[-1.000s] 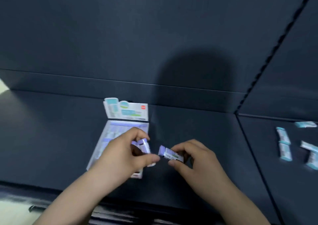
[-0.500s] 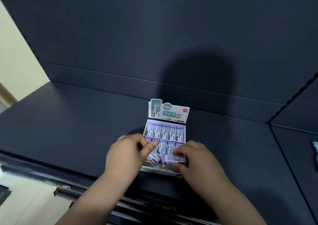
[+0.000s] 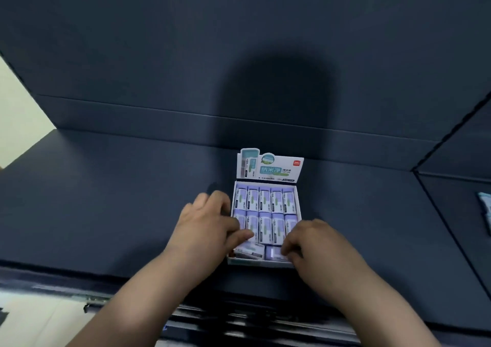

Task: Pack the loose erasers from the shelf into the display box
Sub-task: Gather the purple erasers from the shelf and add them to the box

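Observation:
The white display box [image 3: 299, 203] stands open on the dark shelf [image 3: 119, 200], its printed header card [image 3: 269, 168] upright at the back. Two full rows of purple-and-white erasers [image 3: 265, 200] fill its back and middle. My left hand [image 3: 204, 230] lies along the box's left wall, and its thumb presses on the erasers inside. Just below the thumb, a tilted eraser [image 3: 249, 249] lies in the front row. My right hand [image 3: 316, 243] pinches another eraser [image 3: 273, 252] down in the front row beside it.
Loose teal-and-white erasers [image 3: 485, 206] lie on the neighbouring shelf section at the far right, partly cut off by the frame. A seam [image 3: 435, 214] divides the two sections. The shelf's front edge [image 3: 132, 280] runs just below the box. A dark back panel rises behind.
Both hands brought their erasers from in front of the box down into its front row. My view swung left, so the loose erasers slid to the right edge.

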